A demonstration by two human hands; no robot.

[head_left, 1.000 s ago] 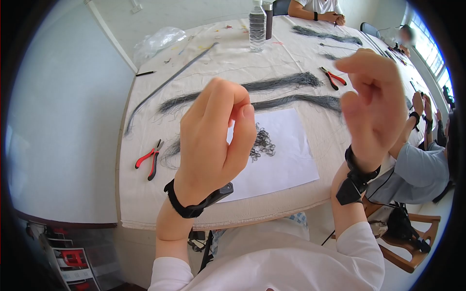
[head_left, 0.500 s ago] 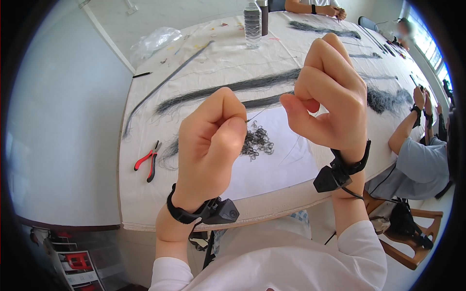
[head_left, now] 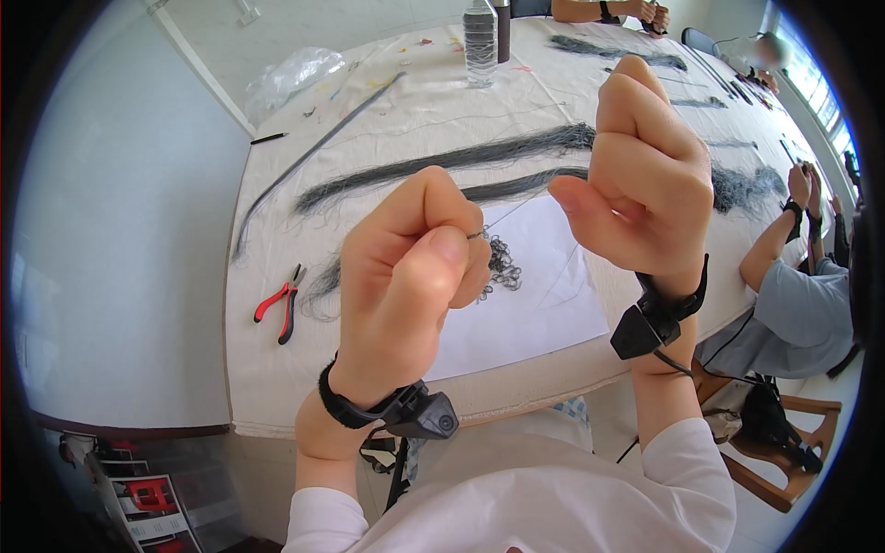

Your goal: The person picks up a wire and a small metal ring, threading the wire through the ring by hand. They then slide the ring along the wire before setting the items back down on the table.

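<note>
My left hand [head_left: 406, 276] is closed, thumb against bent fingers, pinching a small dark piece [head_left: 477, 234] with a thin strand [head_left: 512, 215] running from it toward my right hand. My right hand [head_left: 641, 175] is curled with its fingers closed at the other end of the strand; its grip point is partly hidden. Below and between the hands, a pile of small dark curled pieces [head_left: 503, 265] lies on a white paper sheet [head_left: 544, 318], partly covered by my left hand. Behind them lie long bundles of dark grey strands [head_left: 442, 164].
Red-and-black pliers [head_left: 289, 304] lie at the left, with a black pen [head_left: 269, 138] farther back. A water bottle [head_left: 480, 46], a dark bottle [head_left: 503, 32] and a plastic bag [head_left: 293, 78] stand or lie at the back. Other people's hands [head_left: 800, 184] show at the right and far side.
My right hand has moved a little to the right, away from my left hand, and more of the thin strand shows between them. My left hand has turned slightly.
</note>
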